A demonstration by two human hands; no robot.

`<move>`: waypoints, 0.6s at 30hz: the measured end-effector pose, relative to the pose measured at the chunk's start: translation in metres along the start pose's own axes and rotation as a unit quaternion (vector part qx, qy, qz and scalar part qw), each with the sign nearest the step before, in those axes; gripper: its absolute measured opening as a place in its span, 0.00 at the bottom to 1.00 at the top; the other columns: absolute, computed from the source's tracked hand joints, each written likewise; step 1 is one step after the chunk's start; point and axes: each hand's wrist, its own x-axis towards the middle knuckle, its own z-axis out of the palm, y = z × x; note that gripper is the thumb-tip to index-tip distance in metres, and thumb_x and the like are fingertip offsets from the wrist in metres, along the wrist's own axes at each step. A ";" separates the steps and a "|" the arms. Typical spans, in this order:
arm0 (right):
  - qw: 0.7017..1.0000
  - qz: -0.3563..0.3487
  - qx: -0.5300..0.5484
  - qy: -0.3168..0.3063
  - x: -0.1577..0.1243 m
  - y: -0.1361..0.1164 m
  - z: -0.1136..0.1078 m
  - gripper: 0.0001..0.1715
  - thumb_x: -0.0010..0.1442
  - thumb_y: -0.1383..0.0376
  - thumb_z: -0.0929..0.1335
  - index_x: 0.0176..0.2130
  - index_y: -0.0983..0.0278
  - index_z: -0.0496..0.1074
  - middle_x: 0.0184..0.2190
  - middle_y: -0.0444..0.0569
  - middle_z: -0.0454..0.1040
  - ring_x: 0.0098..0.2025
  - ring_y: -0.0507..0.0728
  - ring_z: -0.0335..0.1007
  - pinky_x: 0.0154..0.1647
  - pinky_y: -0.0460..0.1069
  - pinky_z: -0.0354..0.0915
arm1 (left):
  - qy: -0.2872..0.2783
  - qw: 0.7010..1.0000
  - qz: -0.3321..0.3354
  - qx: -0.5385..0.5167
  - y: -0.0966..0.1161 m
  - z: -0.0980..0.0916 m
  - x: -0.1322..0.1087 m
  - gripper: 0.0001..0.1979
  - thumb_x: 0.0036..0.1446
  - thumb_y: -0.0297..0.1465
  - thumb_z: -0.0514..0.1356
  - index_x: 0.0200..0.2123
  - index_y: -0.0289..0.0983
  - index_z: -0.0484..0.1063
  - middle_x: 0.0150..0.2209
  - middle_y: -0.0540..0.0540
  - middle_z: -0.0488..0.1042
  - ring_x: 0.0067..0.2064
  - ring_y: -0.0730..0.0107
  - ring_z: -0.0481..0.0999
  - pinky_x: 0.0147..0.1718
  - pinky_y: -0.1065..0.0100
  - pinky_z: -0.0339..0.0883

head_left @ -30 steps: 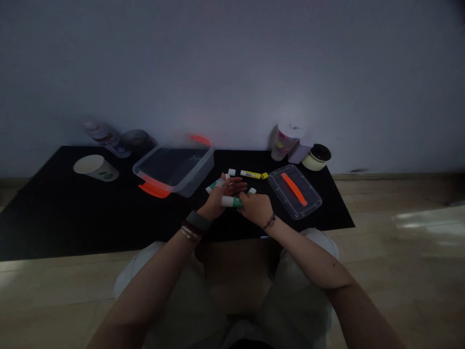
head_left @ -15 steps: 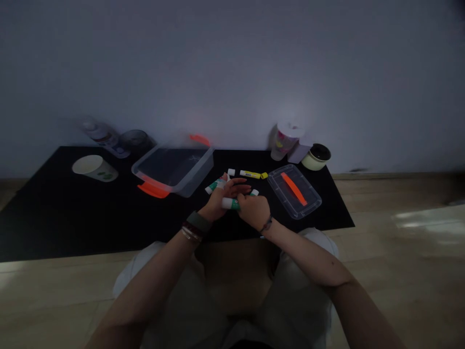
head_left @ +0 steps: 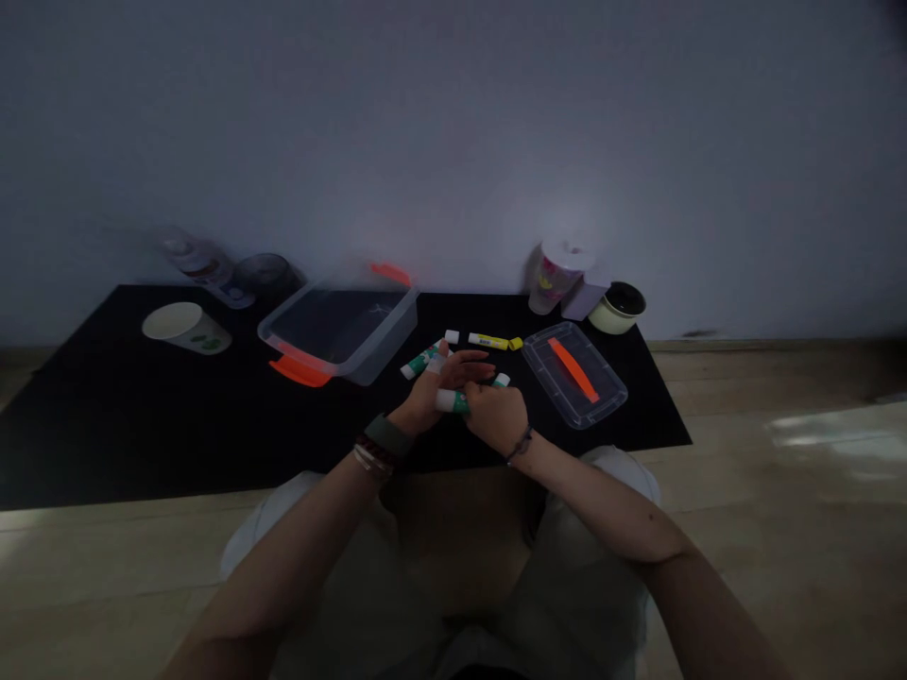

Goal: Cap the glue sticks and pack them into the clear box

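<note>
My right hand (head_left: 498, 413) is wrapped round a green-and-white glue stick (head_left: 452, 401), whose two ends stick out on either side of the fist. Facing it, my left hand (head_left: 431, 385) has its fingers stretched out, close to the left end of that stick. A second green-and-white glue stick (head_left: 418, 364) lies on the black table (head_left: 213, 425) just behind my left hand, partly hidden by it. Beyond the fingers are a white cap (head_left: 452, 336), a yellow glue stick (head_left: 488, 341) and a yellow cap (head_left: 515, 344).
A clear box (head_left: 375, 354) with orange clips stands open to the left. Its clear lid (head_left: 609, 387) with an orange handle lies right. A paper cup (head_left: 205, 335), bottle (head_left: 209, 274) and dark bowl (head_left: 265, 274) are at left; a patterned cup (head_left: 549, 283) and cream pot (head_left: 613, 316) at back right.
Both hands have shifted very slightly, and the glue stick in my right hand has moved a little to the right with it. The other things lie as before.
</note>
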 end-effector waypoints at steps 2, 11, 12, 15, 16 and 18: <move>1.000 0.009 -0.002 -0.005 0.001 0.001 -0.002 0.16 0.67 0.62 0.62 0.48 0.66 0.74 0.39 0.60 0.80 0.42 0.64 0.80 0.39 0.52 0.68 | 0.051 0.998 0.016 -0.018 0.001 0.003 0.003 0.31 0.63 0.56 0.52 0.40 0.33 0.78 0.39 0.37 0.81 0.46 0.56 0.80 0.48 0.60 0.71; 0.992 0.116 0.054 -0.008 0.015 0.021 -0.012 0.18 0.64 0.55 0.65 0.48 0.62 0.75 0.43 0.58 0.80 0.46 0.65 0.79 0.44 0.52 0.69 | 0.142 0.978 0.127 0.081 -0.002 -0.001 0.002 0.20 0.55 0.47 0.66 0.40 0.35 0.77 0.40 0.43 0.80 0.44 0.61 0.79 0.45 0.62 0.72; 0.990 0.123 0.064 -0.009 0.017 0.025 -0.013 0.18 0.64 0.55 0.66 0.48 0.62 0.75 0.43 0.57 0.80 0.47 0.65 0.78 0.45 0.52 0.68 | 0.133 0.974 0.142 0.119 -0.004 -0.002 0.002 0.19 0.53 0.45 0.68 0.40 0.36 0.77 0.40 0.43 0.80 0.44 0.60 0.79 0.47 0.61 0.72; 0.987 0.125 0.100 -0.018 0.022 0.033 -0.013 0.17 0.63 0.57 0.67 0.47 0.62 0.76 0.44 0.57 0.80 0.49 0.64 0.78 0.46 0.51 0.68 | 0.121 0.959 0.169 0.191 -0.007 -0.003 0.003 0.17 0.49 0.41 0.71 0.39 0.36 0.78 0.39 0.44 0.80 0.45 0.58 0.78 0.51 0.59 0.70; 0.986 0.119 0.118 -0.020 0.023 0.035 -0.012 0.16 0.62 0.58 0.67 0.45 0.63 0.76 0.43 0.56 0.80 0.48 0.64 0.78 0.46 0.51 0.67 | 0.119 0.957 0.171 0.199 -0.008 -0.003 0.003 0.17 0.50 0.41 0.71 0.38 0.37 0.79 0.38 0.44 0.80 0.45 0.57 0.78 0.51 0.58 0.69; 0.978 0.107 0.177 -0.027 0.025 0.037 -0.010 0.11 0.59 0.60 0.69 0.38 0.64 0.76 0.37 0.55 0.81 0.43 0.62 0.79 0.43 0.49 0.68 | 0.114 0.957 0.171 0.202 -0.007 -0.003 0.003 0.16 0.50 0.41 0.70 0.38 0.37 0.79 0.39 0.44 0.81 0.46 0.56 0.78 0.52 0.57 0.68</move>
